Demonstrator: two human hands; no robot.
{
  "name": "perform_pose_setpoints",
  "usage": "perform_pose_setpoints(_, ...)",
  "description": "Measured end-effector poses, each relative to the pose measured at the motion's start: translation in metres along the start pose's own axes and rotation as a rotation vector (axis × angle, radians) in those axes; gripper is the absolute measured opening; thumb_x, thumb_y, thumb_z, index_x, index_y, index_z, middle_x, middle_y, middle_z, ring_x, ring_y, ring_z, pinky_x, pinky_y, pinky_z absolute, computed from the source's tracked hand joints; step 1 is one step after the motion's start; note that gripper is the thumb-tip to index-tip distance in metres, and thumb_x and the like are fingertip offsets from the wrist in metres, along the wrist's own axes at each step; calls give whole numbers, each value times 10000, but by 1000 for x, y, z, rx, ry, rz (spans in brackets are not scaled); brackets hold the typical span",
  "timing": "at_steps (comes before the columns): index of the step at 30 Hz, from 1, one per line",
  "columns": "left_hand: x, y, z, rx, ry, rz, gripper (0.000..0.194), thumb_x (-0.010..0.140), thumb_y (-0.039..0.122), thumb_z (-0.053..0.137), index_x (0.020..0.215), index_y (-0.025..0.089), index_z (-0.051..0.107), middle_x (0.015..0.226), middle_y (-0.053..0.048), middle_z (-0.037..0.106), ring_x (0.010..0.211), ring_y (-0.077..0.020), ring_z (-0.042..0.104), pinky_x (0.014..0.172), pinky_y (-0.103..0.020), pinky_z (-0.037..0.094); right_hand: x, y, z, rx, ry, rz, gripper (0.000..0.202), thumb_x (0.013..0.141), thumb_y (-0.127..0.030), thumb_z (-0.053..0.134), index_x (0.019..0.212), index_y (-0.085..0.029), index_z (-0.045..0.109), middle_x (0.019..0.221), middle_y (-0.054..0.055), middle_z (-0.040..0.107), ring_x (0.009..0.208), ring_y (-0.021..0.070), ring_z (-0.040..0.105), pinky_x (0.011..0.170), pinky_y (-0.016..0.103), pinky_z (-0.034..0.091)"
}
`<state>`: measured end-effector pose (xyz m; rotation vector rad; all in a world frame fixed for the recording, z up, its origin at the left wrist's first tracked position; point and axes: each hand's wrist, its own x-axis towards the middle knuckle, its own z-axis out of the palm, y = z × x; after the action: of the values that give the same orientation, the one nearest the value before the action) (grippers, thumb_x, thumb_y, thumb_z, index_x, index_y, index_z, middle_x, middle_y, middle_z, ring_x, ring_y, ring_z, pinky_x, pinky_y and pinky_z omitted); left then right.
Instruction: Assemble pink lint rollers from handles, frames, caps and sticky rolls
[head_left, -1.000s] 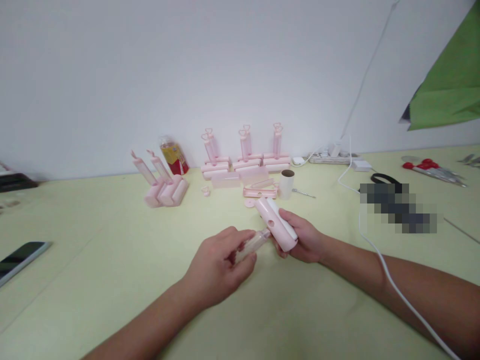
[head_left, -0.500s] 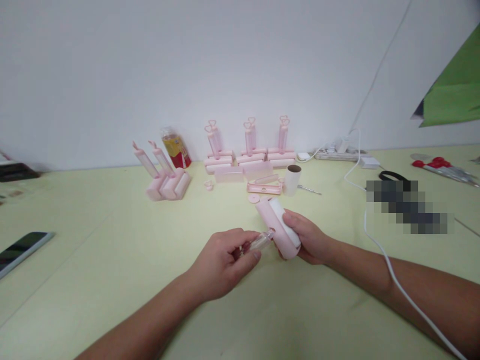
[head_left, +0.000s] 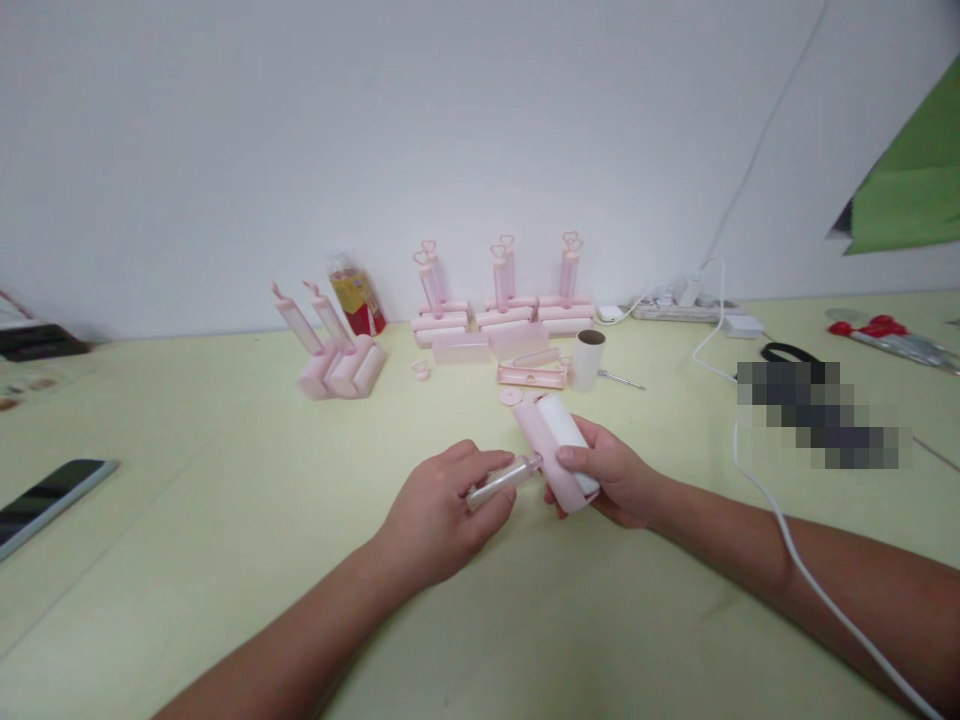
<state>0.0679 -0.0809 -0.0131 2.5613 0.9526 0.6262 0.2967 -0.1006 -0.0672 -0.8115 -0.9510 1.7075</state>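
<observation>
Just below the centre of the frame, the left hand [head_left: 431, 515] pinches a clear tube [head_left: 496, 484] between thumb and fingers. To its right, the right hand [head_left: 622, 480] grips a pink casing [head_left: 546, 452] with a white roll [head_left: 568, 438] alongside, thumb on top and fingers curled beneath. The tube's narrow end meets the casing's side; how far it goes in cannot be told. The step in hand looks like fitting tube to casing. The next move seems to call for a steady casing and the tube kept in line with its socket. Beyond the casing, near mid-frame, lie a pink disc [head_left: 511, 397] and an open pink shell [head_left: 531, 378].
</observation>
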Motion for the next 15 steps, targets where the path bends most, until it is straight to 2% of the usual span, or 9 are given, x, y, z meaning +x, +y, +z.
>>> perform_pose_setpoints(15,-6,-6,6,98,-2,25,278,899,285,554,1147,227,665,815,-29,548,678,-134,549,635,-257,443,1,3,7,-125,57,12,554,734,-357,798,1166,-197,490,806,17,648,554,168,662,439,288,574)
